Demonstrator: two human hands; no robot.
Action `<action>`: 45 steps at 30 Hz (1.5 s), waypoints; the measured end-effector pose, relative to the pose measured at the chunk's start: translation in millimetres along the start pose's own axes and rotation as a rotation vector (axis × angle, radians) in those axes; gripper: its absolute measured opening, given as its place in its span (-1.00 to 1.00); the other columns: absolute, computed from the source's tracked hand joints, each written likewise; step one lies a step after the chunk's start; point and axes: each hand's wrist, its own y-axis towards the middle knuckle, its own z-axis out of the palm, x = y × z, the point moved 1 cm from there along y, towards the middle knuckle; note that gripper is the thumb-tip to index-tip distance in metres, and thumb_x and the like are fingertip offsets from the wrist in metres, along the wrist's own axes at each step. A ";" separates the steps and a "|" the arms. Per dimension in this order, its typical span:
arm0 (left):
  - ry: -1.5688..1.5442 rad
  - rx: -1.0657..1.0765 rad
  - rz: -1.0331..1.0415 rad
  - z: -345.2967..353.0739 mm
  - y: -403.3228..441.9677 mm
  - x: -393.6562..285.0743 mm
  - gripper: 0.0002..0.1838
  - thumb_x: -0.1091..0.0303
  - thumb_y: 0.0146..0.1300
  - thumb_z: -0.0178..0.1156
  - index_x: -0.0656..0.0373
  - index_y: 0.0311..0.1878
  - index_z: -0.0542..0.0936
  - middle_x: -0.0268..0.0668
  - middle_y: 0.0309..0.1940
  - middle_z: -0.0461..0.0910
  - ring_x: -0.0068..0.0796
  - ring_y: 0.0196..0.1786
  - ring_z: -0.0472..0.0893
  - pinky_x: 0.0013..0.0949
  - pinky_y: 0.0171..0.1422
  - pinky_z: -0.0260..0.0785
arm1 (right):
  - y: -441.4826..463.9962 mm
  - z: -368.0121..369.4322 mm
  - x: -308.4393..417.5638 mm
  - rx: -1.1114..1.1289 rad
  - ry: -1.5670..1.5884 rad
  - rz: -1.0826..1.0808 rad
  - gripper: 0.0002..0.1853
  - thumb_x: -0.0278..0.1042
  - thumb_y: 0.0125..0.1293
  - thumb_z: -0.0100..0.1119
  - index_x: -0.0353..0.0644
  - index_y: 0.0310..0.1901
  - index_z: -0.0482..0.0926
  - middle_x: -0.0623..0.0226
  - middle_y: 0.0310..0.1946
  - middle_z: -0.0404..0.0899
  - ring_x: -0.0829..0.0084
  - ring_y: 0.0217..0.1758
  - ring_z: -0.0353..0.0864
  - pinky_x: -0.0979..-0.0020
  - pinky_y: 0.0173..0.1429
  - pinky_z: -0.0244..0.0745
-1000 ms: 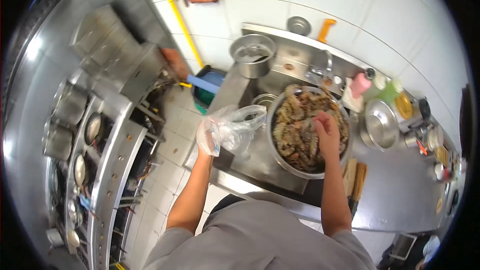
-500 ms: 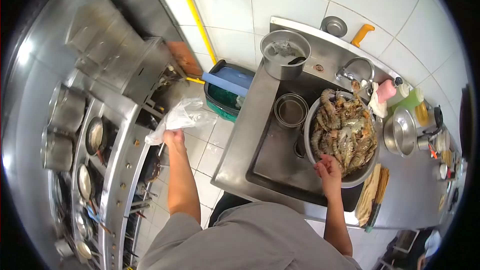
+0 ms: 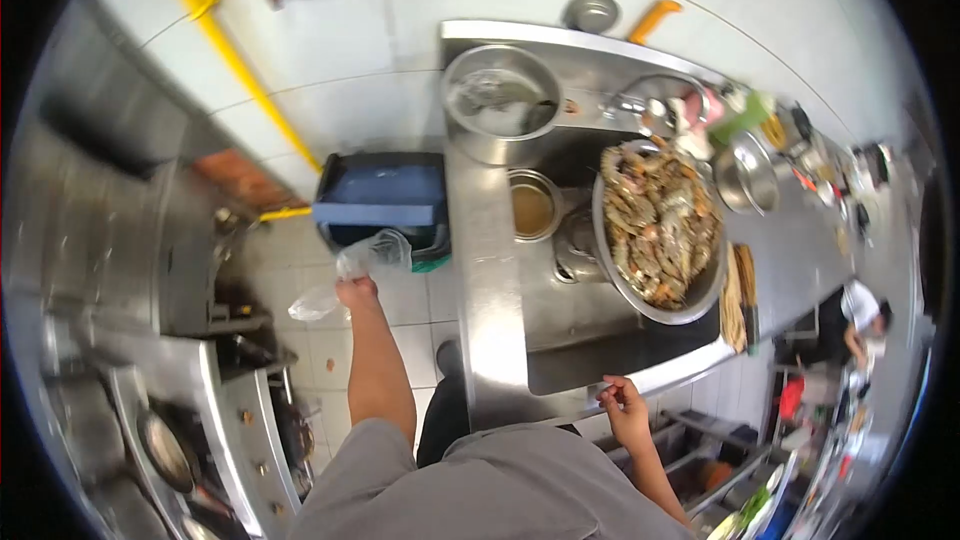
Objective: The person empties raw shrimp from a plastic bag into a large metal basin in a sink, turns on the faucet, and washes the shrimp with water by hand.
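My left hand point(image 3: 357, 291) is closed on a clear plastic bag point(image 3: 374, 254), held low over the floor beside a dark bin point(image 3: 440, 180) with a blue panel across it. My right hand point(image 3: 622, 402) hovers at the front edge of the steel sink counter point(image 3: 490, 340), its fingers bent; whether anything small lies between them cannot be made out. In the sink, a large metal bowl point(image 3: 668, 316) is heaped with shrimp point(image 3: 660, 225). Left of that bowl sits a round container point(image 3: 533, 206) of brownish liquid.
A steel pot point(image 3: 500, 148) stands at the counter's back left. An empty metal bowl point(image 3: 746, 175) and bottles are at the right. Wooden-looking sticks point(image 3: 738, 300) lie beside the sink. The stove point(image 3: 215, 420) is at left, and another person point(image 3: 862, 312) is far right.
My left hand has carried the bag away from the sink towards the bin. My right hand has left the shrimp bowl and drawn back to the counter's front edge. The view has turned left.
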 end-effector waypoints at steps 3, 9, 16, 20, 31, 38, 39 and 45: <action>0.101 0.002 -0.214 24.8 15.4 52.1 -0.39 0.04 0.44 -0.11 0.26 0.40 0.30 0.01 0.31 0.42 0.04 0.39 0.41 0.17 0.45 0.28 | -13.9 -1.8 13.0 -0.076 -0.010 0.054 -0.70 -0.58 0.45 0.12 -0.25 0.18 0.47 0.36 -0.32 0.61 0.58 -0.25 0.60 0.49 -0.07 0.54; 0.807 0.126 -0.163 0.4 -29.1 71.2 -0.25 -0.25 0.35 0.04 0.05 0.44 0.31 -0.13 0.38 0.32 -0.12 0.43 0.28 0.07 0.49 0.11 | -25.2 -3.6 9.4 -0.195 0.100 0.080 -0.68 -0.56 0.45 0.12 -0.24 0.21 0.46 0.36 -0.30 0.60 0.58 -0.24 0.59 0.50 -0.08 0.55; 1.093 0.269 0.048 -8.0 -68.7 8.4 -0.67 0.04 0.46 0.13 0.15 -0.04 0.55 -0.28 -0.37 0.61 -0.45 -0.45 0.60 -0.45 -0.47 0.39 | -1.2 -1.6 1.9 -0.117 0.034 0.045 -0.62 -0.56 0.40 0.20 -0.19 0.22 0.45 0.39 -0.25 0.60 0.59 -0.19 0.60 0.50 -0.10 0.52; 0.999 0.336 0.315 61.4 -123.4 -28.5 -0.63 0.03 0.51 0.08 0.18 -0.22 0.55 -0.38 -0.51 0.53 -0.62 -0.48 0.52 -0.52 -0.50 0.28 | 28.8 -29.4 -9.3 -0.274 0.036 -0.028 -0.60 -0.46 0.41 0.24 -0.15 0.24 0.43 0.43 -0.20 0.59 0.60 -0.16 0.54 0.50 -0.08 0.47; 1.073 1.184 0.338 199.0 -360.5 88.1 -0.72 0.23 0.53 0.08 0.23 0.05 0.60 -0.27 -0.04 0.67 -0.49 0.00 0.63 -0.39 0.06 0.51 | 130.1 -154.5 -21.1 -0.713 0.393 -0.152 -0.64 -0.19 0.57 0.04 -0.24 0.23 0.43 0.44 -0.01 0.53 0.61 -0.04 0.48 0.50 0.08 0.41; 1.523 1.241 0.469 235.2 -418.6 270.2 -0.41 0.08 0.43 0.18 0.26 0.38 0.42 0.02 0.38 0.40 -0.13 0.46 0.37 -0.22 0.44 0.30 | 230.4 -210.5 13.8 -0.560 0.157 -0.522 -0.61 -0.30 0.50 0.12 -0.30 0.26 0.47 0.14 0.12 0.59 0.35 0.20 0.57 0.36 0.31 0.42; 1.682 1.189 0.598 240.6 -417.8 288.8 -0.34 0.01 0.42 0.18 0.27 0.41 0.39 0.06 0.43 0.34 -0.07 0.52 0.29 -0.17 0.50 0.23 | 240.7 -218.6 29.5 -0.505 0.185 -0.524 -0.60 -0.30 0.47 0.15 -0.31 0.24 0.49 0.07 0.13 0.58 0.28 0.20 0.59 0.34 0.31 0.43; 1.828 1.047 0.743 242.7 -411.8 365.0 -0.42 0.07 0.36 0.21 0.20 0.33 0.47 0.01 0.30 0.48 0.00 0.38 0.43 -0.08 0.51 0.20 | 330.7 -253.4 89.2 -0.299 -0.067 -0.668 -0.56 -0.27 0.41 0.18 -0.29 0.25 0.51 -0.06 0.15 0.57 0.06 0.23 0.56 0.24 0.35 0.40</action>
